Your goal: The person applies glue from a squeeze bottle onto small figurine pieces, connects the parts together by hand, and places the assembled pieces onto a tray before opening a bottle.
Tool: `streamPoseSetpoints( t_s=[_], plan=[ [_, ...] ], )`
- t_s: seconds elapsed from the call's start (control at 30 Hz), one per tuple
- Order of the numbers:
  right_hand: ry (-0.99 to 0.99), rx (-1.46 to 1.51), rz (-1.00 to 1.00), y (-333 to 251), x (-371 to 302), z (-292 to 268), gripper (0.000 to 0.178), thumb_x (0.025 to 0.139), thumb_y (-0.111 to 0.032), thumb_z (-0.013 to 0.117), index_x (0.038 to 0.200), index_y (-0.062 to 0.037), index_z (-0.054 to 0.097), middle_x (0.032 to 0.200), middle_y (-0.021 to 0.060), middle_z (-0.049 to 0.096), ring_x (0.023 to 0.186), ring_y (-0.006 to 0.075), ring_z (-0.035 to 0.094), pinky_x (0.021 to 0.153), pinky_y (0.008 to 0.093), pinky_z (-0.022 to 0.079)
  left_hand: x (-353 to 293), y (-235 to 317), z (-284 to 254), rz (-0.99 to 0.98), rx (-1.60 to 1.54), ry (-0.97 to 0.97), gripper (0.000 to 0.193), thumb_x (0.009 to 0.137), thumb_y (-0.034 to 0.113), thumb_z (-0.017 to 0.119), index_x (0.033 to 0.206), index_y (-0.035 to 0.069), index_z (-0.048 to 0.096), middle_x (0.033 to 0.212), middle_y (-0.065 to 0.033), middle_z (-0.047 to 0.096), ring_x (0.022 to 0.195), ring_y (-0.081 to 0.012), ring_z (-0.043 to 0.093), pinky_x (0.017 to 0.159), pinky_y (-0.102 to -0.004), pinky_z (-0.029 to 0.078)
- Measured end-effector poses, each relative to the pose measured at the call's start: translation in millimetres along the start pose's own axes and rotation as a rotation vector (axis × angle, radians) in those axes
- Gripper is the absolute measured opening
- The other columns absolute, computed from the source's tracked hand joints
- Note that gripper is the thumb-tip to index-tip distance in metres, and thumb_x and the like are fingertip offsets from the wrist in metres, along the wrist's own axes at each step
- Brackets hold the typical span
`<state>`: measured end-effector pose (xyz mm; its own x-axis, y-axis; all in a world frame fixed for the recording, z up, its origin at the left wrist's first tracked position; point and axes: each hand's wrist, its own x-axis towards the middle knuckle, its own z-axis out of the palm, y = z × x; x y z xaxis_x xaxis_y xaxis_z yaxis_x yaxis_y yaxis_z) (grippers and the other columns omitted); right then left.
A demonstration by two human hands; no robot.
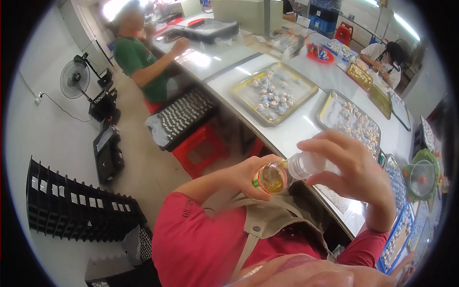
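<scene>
In front of my chest, my left hand (pixel 249 174) wraps round a small open jar (pixel 271 179) with a red, white and green label. Yellowish liquid shows inside it. My right hand (pixel 351 165) grips a clear plastic bottle (pixel 308 165), tilted toward the left with its ridged neck at the jar's rim. Whether liquid is running between the two, I cannot tell. Beyond my hands, a yellow-edged tray (pixel 241 91) of small blue-grey and cream pieces lies on the white table (pixel 222 79). A second such tray (pixel 321 111) sits just past my right hand.
A red stool (pixel 198 148) bears a black tray (pixel 210 115) of small pieces in rows. At far left sits a person in a green shirt (pixel 138 60); another person (pixel 382 57) works at far right. A red bowl (pixel 313 60), a green fan (pixel 423 177) and a black standing fan (pixel 75 79) are around.
</scene>
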<state>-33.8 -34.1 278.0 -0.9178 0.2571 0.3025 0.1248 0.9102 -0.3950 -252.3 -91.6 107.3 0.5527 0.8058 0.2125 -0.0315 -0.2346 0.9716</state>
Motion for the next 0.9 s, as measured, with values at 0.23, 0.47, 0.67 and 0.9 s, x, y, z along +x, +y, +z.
streamPoseSetpoints(
  t_s=[0.23,0.47,0.67,0.9],
  plan=[
    [0.632,0.315,-0.105,9,-34,11,0.067,0.059,-0.041,0.078,0.105,-0.0001,0.053,0.092,0.0132,0.059,0.070,0.0160,0.058,0.059,0.0241,0.046,-11,10,-8,0.108,0.085,0.088,0.077,0.059,0.019,0.081,0.122,0.003,0.040,0.106,-0.0075,0.056,0.094,-0.0147,0.056,0.082,-0.0272,0.044],
    [0.614,0.478,-0.370,38,-96,11,0.091,0.048,-0.060,0.078,0.115,-0.0092,0.044,0.088,0.0052,0.053,0.065,0.0129,0.046,0.055,0.0242,0.034,-8,30,-19,0.305,0.342,0.220,0.080,0.057,0.024,0.083,0.121,0.002,0.040,0.106,-0.0101,0.057,0.094,-0.0145,0.057,0.082,-0.0267,0.045],
    [0.578,0.741,-0.359,44,-111,19,0.085,0.045,-0.054,0.083,0.108,-0.0123,0.044,0.085,0.0021,0.053,0.068,0.0118,0.042,0.061,0.0279,0.027,-4,23,-24,0.256,0.175,0.404,0.083,0.057,0.024,0.084,0.121,0.001,0.038,0.106,-0.0074,0.057,0.096,-0.0116,0.055,0.083,-0.0260,0.044],
    [0.801,0.785,-0.338,31,-111,30,0.024,0.083,-0.036,0.055,0.085,-0.0122,0.052,0.067,0.0060,0.060,0.055,0.0150,0.051,0.051,0.0274,0.032,7,29,-34,0.363,0.437,0.442,0.084,0.054,0.023,0.085,0.120,-0.001,0.039,0.106,-0.0094,0.057,0.093,-0.0154,0.058,0.082,-0.0273,0.046]
  ],
)
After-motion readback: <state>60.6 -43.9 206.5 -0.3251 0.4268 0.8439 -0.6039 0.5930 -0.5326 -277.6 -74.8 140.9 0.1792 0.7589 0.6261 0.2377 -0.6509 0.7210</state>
